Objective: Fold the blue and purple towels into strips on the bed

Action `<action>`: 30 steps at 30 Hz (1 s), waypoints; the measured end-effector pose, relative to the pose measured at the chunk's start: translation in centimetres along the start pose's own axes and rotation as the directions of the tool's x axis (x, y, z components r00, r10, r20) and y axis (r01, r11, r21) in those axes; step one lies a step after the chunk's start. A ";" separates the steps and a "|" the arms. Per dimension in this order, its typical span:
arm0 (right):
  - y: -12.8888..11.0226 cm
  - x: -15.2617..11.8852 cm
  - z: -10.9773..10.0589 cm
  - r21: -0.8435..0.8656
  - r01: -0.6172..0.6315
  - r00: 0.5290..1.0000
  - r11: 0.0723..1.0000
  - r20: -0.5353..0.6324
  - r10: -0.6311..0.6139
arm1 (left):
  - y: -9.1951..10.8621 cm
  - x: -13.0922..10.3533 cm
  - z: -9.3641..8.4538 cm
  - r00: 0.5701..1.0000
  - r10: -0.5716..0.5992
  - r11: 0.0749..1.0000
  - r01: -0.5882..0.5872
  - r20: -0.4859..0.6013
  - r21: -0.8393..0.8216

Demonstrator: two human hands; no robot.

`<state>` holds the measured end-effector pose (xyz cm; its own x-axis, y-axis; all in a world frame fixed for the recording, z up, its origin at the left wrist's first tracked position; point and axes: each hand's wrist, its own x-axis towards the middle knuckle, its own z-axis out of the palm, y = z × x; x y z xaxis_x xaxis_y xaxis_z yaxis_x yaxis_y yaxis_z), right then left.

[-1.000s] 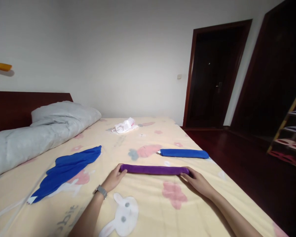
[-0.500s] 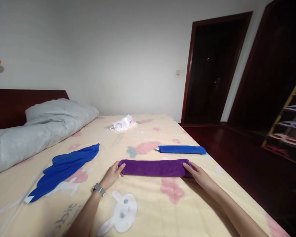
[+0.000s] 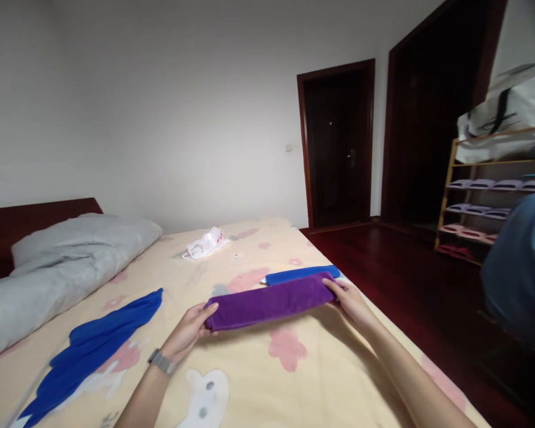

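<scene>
A folded purple towel [image 3: 267,302] is stretched between my two hands just above the bed, its right end higher than its left. My left hand [image 3: 192,326], with a grey-banded watch at the wrist, pinches the left end, thumb on top. On the other end, my right hand [image 3: 348,302] grips with its thumb over the cloth and fingers beneath. Right behind the purple strip lies a folded blue towel [image 3: 303,274], partly covered by it. Another blue towel [image 3: 98,348], loose and rumpled, lies to the left of my left hand.
The bed sheet [image 3: 330,362] is cream with rabbits, carrots and flowers. A grey quilt [image 3: 89,249] is heaped at the left. A crumpled white plastic bag [image 3: 206,244] lies farther back. Beyond the bed's right edge are a dark floor [image 3: 361,255] and a shoe rack [image 3: 450,160].
Both hands have raised the purple towel off the bed, and it now tilts, right end up. The view has swung to the right, showing more of the shoe rack.
</scene>
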<state>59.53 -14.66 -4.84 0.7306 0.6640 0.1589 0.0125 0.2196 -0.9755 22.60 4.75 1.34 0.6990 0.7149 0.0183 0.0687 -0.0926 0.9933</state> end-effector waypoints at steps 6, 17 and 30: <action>-0.5 5.0 -4.4 -0.145 0.069 0.945 0.987 -0.307 -0.111 | -0.3 10.0 8.2 0.983 0.041 0.985 -0.010 -0.178 0.174; 7.3 10.5 -9.5 -0.536 -0.104 0.890 0.838 -0.426 -0.162 | -8.5 17.3 13.2 0.947 0.229 0.848 -0.080 -0.226 0.523; 6.0 8.3 -7.8 -0.735 -0.142 0.916 0.663 -0.352 -0.193 | -5.5 15.3 11.1 0.929 0.309 0.718 -0.087 -0.203 0.691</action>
<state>70.97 -13.41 -10.53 0.9068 0.3144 0.2806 0.4061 -0.4740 -0.7812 40.82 8.47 -5.10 0.5258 0.7766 0.3470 0.4801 -0.6077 0.6326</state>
